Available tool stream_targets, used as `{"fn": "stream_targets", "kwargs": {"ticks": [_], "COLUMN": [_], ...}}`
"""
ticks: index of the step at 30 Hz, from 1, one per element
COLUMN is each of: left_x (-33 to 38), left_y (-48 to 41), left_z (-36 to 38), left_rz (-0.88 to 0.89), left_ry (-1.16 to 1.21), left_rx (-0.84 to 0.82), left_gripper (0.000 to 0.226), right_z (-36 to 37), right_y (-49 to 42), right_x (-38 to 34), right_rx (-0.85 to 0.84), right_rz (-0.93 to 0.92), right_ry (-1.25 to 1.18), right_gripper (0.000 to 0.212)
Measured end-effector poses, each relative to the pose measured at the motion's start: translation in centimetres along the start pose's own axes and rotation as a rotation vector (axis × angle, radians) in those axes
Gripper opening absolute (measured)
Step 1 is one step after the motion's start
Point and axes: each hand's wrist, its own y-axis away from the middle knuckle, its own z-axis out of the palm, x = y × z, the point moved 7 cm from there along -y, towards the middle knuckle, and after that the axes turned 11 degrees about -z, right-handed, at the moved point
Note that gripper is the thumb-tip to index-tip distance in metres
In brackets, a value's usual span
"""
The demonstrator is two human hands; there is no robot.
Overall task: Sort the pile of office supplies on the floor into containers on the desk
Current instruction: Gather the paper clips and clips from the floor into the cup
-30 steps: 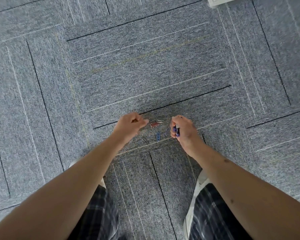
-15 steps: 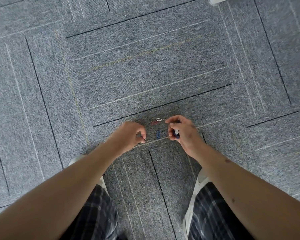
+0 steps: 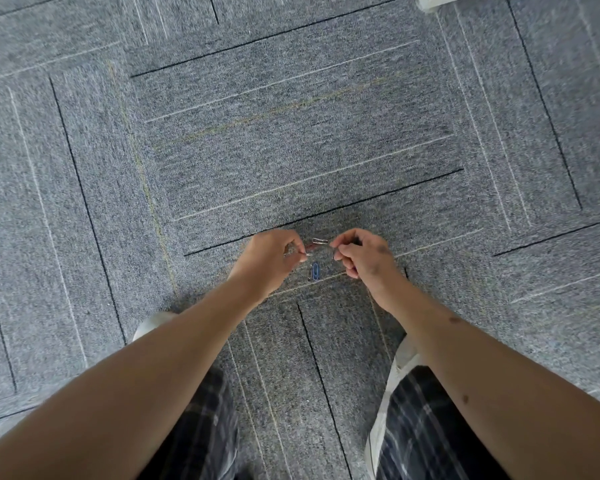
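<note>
Blue paperclip (image 3: 315, 271) flat on the carpet (image 3: 291, 133), long axis pointing straight away from the person, just nearer them than the gap between both hands. Left hand (image 3: 269, 259) pinches a small silver clip (image 3: 309, 253), and its fingertips sit closer to the blue one. Right hand (image 3: 364, 254) is curled tight; what it holds, I cannot tell. A second silver paperclip (image 3: 320, 241) lies crosswise between the fingertips.

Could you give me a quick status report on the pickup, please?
Left hand pinches a small clip. Right hand curled, contents hidden. Silver clip and blue clip lie on carpet between them. Nothing blocking.
</note>
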Motion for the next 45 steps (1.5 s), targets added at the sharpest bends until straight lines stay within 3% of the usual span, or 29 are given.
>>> {"fn": "stream_targets", "kwargs": {"ticks": [9,15,17,21,25,28,31,38,45], "left_x": [0.9,1.2,1.4,1.6,1.6,0.5,-0.7,-2.4,-2.1], "left_y": [-0.5,-0.6,-0.7,-0.8,-0.5,-0.1,0.4,1.0,1.5], "left_z": [0.2,0.4,0.4,0.4,0.5,0.2,-0.7,-1.3,0.1], "left_rz": [-0.012,-0.049,-0.055,-0.060,-0.054,-0.110,-0.125,-0.145,-0.164], "left_ry": [0.027,-0.049,-0.078,-0.103,-0.114,0.019,0.119,0.091,0.111], "left_rx": [0.017,-0.023,-0.009,0.010,-0.021,-0.035,-0.017,-0.013,0.007], "left_gripper": [0.029,0.017,0.016,0.016,0.015,0.008,0.004,0.005,0.004], "right_z": [-0.8,-1.1,-1.4,-1.1,0.2,1.0,1.7,2.6,1.7], "right_y": [0.0,-0.4,-0.4,-0.4,-0.7,-1.1,-1.2,-1.5,-0.9], "right_x": [0.2,-0.5,-0.8,-2.3,-3.1,-3.0,-2.9,-2.2,-1.7], "right_rx": [-0.035,0.004,0.022,0.021,-0.017,-0.061,-0.087,-0.086,-0.113], "right_rz": [-0.017,-0.021,-0.036,-0.178,-0.290,-0.333,-0.363,-0.353,-0.315], "right_ry": [-0.124,-0.142,-0.062,0.337,0.481,0.580,0.639,0.826,0.633], "right_gripper": [0.011,0.007,0.012,0.011,0.004,0.005,0.004,0.010,0.008]}}
